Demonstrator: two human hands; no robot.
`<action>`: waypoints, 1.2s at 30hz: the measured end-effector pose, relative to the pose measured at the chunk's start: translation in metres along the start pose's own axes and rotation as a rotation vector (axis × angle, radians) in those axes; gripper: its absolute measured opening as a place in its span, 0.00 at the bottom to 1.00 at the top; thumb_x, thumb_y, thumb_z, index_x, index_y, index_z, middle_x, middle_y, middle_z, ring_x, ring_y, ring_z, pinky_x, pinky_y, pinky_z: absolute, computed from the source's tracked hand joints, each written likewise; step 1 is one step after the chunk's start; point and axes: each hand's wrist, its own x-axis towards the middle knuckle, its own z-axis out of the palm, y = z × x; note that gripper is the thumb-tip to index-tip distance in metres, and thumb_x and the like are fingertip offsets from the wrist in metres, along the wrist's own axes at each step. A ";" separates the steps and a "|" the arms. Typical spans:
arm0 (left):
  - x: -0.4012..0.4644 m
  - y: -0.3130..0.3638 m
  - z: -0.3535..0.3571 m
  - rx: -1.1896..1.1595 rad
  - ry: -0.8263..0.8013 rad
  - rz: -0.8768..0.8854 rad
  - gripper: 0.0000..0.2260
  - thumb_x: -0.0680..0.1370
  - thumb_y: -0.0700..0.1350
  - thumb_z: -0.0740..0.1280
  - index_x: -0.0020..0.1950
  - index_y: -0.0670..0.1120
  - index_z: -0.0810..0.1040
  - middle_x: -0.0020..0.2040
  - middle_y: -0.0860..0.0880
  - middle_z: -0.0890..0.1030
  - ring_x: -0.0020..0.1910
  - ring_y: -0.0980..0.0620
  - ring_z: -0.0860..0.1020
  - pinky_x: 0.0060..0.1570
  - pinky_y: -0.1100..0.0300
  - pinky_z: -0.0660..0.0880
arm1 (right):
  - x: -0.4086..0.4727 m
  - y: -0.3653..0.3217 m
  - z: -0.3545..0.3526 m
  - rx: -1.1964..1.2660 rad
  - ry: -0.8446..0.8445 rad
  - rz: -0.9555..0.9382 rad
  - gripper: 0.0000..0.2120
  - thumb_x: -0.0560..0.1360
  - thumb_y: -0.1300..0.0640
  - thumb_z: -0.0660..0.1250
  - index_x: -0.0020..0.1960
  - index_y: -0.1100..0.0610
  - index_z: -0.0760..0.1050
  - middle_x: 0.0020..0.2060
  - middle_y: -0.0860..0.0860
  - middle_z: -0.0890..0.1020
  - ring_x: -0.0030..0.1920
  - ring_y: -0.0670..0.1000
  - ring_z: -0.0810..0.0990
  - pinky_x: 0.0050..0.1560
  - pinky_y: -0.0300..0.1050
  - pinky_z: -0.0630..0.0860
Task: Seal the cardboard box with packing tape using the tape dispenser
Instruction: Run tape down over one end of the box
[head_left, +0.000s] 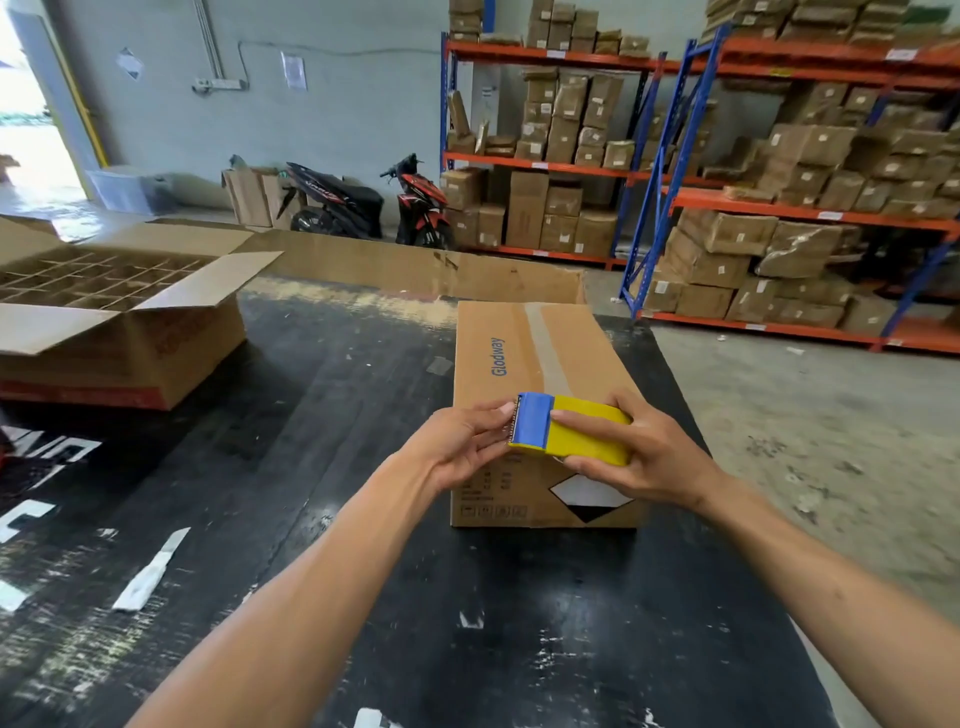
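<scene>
Dispenser (569, 428): frame centre, above box's near end
Box (540, 374): closed, on dark surface (322, 415)
Right hand (631, 452): curled around dispenser's yellow body
Left hand (462, 441): fingertips pinching at its serrated blue edge

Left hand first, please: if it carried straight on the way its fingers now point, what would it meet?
The left hand points rightward, fingertips already at the serrated blue end of the tape dispenser, so that comes first. The right hand grips the dispenser's yellow body just beyond, above the cardboard box.
</scene>
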 end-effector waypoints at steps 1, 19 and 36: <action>0.002 0.002 0.002 0.024 0.016 0.010 0.15 0.80 0.36 0.65 0.66 0.38 0.77 0.63 0.39 0.80 0.60 0.44 0.80 0.50 0.56 0.82 | 0.003 0.002 0.000 -0.009 -0.013 0.008 0.26 0.76 0.36 0.66 0.72 0.40 0.70 0.44 0.48 0.66 0.39 0.46 0.67 0.40 0.27 0.63; 0.010 0.009 -0.023 0.073 0.326 0.234 0.13 0.77 0.28 0.65 0.60 0.36 0.76 0.49 0.38 0.85 0.47 0.43 0.85 0.47 0.54 0.83 | 0.024 0.045 -0.022 -0.050 -0.281 0.027 0.26 0.72 0.25 0.57 0.69 0.26 0.64 0.44 0.45 0.70 0.40 0.44 0.71 0.38 0.32 0.64; 0.017 -0.035 -0.031 0.828 0.673 0.473 0.25 0.74 0.34 0.68 0.71 0.41 0.73 0.60 0.46 0.83 0.57 0.53 0.81 0.62 0.50 0.76 | 0.061 0.017 -0.011 -0.319 -0.509 -0.101 0.27 0.73 0.27 0.55 0.71 0.30 0.66 0.44 0.46 0.70 0.41 0.46 0.70 0.40 0.41 0.69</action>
